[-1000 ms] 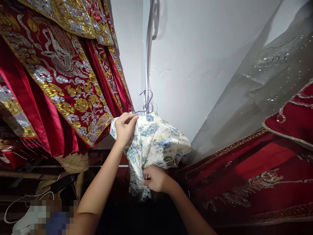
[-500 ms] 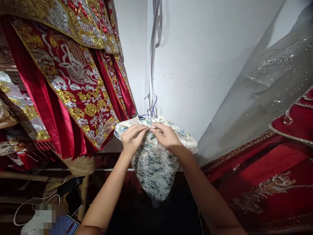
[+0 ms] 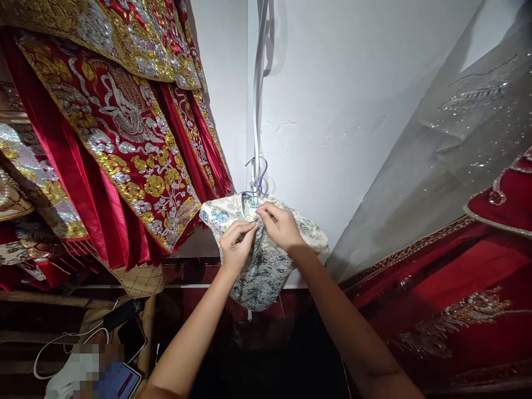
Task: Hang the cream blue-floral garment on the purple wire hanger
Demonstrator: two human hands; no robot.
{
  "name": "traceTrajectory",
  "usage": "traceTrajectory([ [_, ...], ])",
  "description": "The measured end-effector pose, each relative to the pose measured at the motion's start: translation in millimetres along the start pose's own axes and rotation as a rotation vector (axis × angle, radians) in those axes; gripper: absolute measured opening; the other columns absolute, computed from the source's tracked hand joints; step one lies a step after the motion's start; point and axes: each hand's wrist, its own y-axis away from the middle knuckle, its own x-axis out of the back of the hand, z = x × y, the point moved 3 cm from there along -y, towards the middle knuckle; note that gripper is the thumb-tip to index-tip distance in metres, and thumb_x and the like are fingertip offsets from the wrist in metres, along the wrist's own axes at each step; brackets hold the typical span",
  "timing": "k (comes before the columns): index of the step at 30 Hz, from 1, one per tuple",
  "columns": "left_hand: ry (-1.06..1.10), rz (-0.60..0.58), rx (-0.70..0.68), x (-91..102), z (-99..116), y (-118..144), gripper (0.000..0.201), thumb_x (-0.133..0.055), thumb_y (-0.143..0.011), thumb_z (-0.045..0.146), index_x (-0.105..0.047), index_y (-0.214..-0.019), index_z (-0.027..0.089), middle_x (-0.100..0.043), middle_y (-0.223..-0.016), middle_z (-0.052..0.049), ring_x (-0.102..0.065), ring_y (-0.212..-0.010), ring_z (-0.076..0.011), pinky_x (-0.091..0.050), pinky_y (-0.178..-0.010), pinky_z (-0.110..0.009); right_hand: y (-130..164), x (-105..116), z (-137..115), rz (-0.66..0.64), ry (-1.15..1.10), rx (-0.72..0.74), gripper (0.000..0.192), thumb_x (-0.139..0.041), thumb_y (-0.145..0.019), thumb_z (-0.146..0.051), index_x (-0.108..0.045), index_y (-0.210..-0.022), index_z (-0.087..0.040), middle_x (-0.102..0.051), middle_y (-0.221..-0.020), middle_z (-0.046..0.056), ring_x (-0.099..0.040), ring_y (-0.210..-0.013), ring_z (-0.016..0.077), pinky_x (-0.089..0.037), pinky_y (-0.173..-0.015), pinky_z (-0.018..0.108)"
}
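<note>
A short-sleeved floral garment (image 3: 266,266), cream with blue and green print, hangs in front of me on a purple hanger (image 3: 261,180). My left hand (image 3: 238,239) pinches the fabric at the garment's front, a little below the neckline. Just above and to the right, my right hand (image 3: 279,223) pinches the front near the collar. Both hands have thumb and forefinger pressed together, close to each other. Whatever small fastening may lie between the fingertips is too small to make out.
Red robes with gold and silver embroidery (image 3: 137,144) hang on the left. A white strap or pole (image 3: 257,94) runs down the white wall (image 3: 332,72). On the right are a sheer sparkly cover (image 3: 465,138) and red beaded cloth (image 3: 469,288). Phones (image 3: 132,335) and a white cable (image 3: 41,360) lie lower left.
My left hand has moved down and slightly right, away from the right hand's fingertips. The garment's front is drawn up, so its lower edge sits higher, and more of the neckline shows.
</note>
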Motion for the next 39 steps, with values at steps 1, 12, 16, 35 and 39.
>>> traceTrajectory([
  [1,-0.017,-0.023,0.004,2.4,1,-5,0.004,-0.071,-0.085,0.018,-0.073,-0.088,0.019,-0.072,-0.082,-0.005,-0.068,-0.077,-0.0174,-0.055,-0.071,-0.034,-1,3,0,-0.009,0.035,0.03,0.029,-0.045,-0.098,-0.041,-0.064,-0.091,-0.02,-0.059,-0.072,0.0,-0.049,-0.062,0.0137,-0.036,-0.063,0.024],
  [12,0.014,-0.127,0.094,-4.4,7,-12,0.003,-0.069,-0.086,0.02,-0.072,-0.086,0.018,-0.068,-0.078,-0.003,-0.063,-0.073,-0.0149,-0.05,-0.067,-0.029,-5,10,-14,-0.031,0.19,0.094,0.025,-0.042,-0.098,-0.036,-0.057,-0.084,-0.022,-0.049,-0.061,-0.002,-0.044,-0.055,0.0127,-0.03,-0.06,0.023],
  [16,0.033,-0.216,0.128,-8.9,-5,-7,0.006,-0.068,-0.086,0.023,-0.072,-0.085,0.018,-0.067,-0.078,-0.004,-0.062,-0.072,-0.016,-0.049,-0.066,-0.029,-1,9,-12,0.09,0.062,0.038,0.025,-0.043,-0.099,-0.035,-0.055,-0.083,-0.021,-0.045,-0.061,-0.004,-0.039,-0.053,0.0108,-0.028,-0.057,0.024],
  [35,-0.472,-0.165,0.263,7.3,-62,-45,0.064,-0.073,-0.075,0.026,-0.049,-0.134,0.026,-0.043,-0.145,-0.015,-0.034,-0.138,-0.0355,-0.023,-0.112,-0.053,97,128,18,0.26,-0.644,-0.49,0.051,-0.085,-0.062,-0.032,-0.034,-0.061,-0.024,-0.026,-0.055,-0.006,-0.027,-0.046,0.0105,-0.019,-0.047,0.027],
  [39,-0.265,-0.354,0.565,7.9,-103,-40,0.022,-0.061,-0.08,0.029,-0.068,-0.098,0.019,-0.065,-0.112,-0.01,-0.052,-0.114,-0.0319,-0.035,-0.103,-0.046,107,141,35,0.371,-0.755,-0.529,0.053,-0.071,-0.067,-0.052,-0.024,-0.062,-0.027,-0.027,-0.052,-0.003,-0.029,-0.044,0.0165,-0.024,-0.046,0.033],
])
